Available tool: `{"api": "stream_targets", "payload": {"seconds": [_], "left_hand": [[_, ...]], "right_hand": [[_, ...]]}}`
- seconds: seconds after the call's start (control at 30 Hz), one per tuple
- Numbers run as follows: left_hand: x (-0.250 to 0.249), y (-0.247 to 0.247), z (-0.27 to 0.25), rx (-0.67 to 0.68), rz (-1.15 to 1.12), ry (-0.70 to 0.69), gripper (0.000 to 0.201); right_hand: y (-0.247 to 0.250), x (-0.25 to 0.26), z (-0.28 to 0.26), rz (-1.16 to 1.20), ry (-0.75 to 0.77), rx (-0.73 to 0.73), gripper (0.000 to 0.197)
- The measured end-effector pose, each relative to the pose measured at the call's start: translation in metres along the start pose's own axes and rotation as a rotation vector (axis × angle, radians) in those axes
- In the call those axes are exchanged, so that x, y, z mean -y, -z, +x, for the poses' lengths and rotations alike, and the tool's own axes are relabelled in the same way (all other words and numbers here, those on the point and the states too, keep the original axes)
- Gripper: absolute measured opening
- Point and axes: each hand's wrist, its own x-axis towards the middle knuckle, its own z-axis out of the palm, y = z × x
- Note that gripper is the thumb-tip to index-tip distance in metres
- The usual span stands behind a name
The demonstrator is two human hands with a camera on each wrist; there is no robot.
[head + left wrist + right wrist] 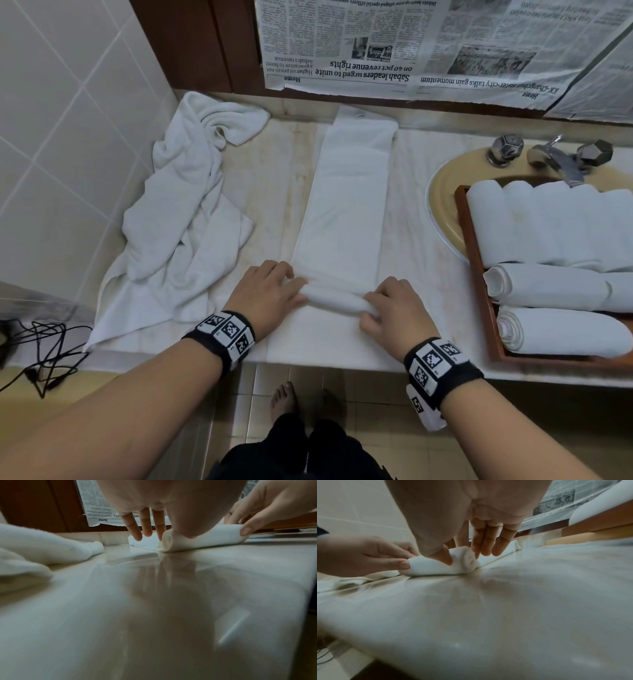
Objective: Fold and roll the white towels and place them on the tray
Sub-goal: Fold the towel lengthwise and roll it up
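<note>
towel [346, 212] half-rolled under left hand [265, 291], right hand [394, 306]

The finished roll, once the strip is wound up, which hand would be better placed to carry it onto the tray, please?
Probably the right hand: the tray lies on its side, nearest it. The left hand sits at the roll's far end, beside the crumpled towel.

Bathroom, tiled wall [61, 144], marble counter [274, 178], sink [445, 192], taps [555, 154]
</note>
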Motion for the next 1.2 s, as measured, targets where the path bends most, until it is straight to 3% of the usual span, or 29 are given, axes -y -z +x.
{"api": "stream_targets", "payload": {"seconds": [0.2,0.37,0.47,0.6,0.67,0.77,0.9,1.0,1.1,1.2], "left_hand": [[0.004,0.006,0.015,0.187,-0.141,0.114,0.043],[0.007,0.02,0.035,0.327,-0.266,0.248,0.038],[0.007,0.025,0.044,0.33,-0.311,0.368,0.04],[0.005,0.028,0.05,0.256,-0.378,0.484,0.026],[0.002,0.027,0.051,0.222,-0.342,0.459,0.023],[-0.008,0.02,0.047,0.075,-0.233,0.322,0.011],[-0.013,0.013,0.037,-0.061,-0.102,0.127,0.013],[-0.011,0.012,0.035,0.005,-0.071,0.033,0.028],[-0.007,0.009,0.033,0.097,-0.122,0.02,0.045],[-0.002,0.007,0.031,0.104,-0.173,0.063,0.043]], "right_hand": [[0.02,-0.01,0.02,0.097,-0.106,0.233,0.026],[0.032,-0.012,0.033,0.231,-0.255,0.265,0.01],[0.037,-0.009,0.034,0.361,-0.309,0.238,0.018],[0.034,-0.004,0.032,0.279,-0.226,0.242,0.011],[0.028,-0.003,0.025,0.169,-0.164,0.15,0.011],[0.015,-0.006,0.008,0.087,-0.081,0.019,0.025],[0.01,-0.005,0.0,-0.04,-0.014,0.099,0.047],[0.014,-0.005,0.009,-0.018,-0.048,0.187,0.059],[0.021,-0.003,0.014,0.067,-0.121,0.173,0.049],[0.032,0.001,0.014,0.137,-0.201,0.129,0.043]]}}
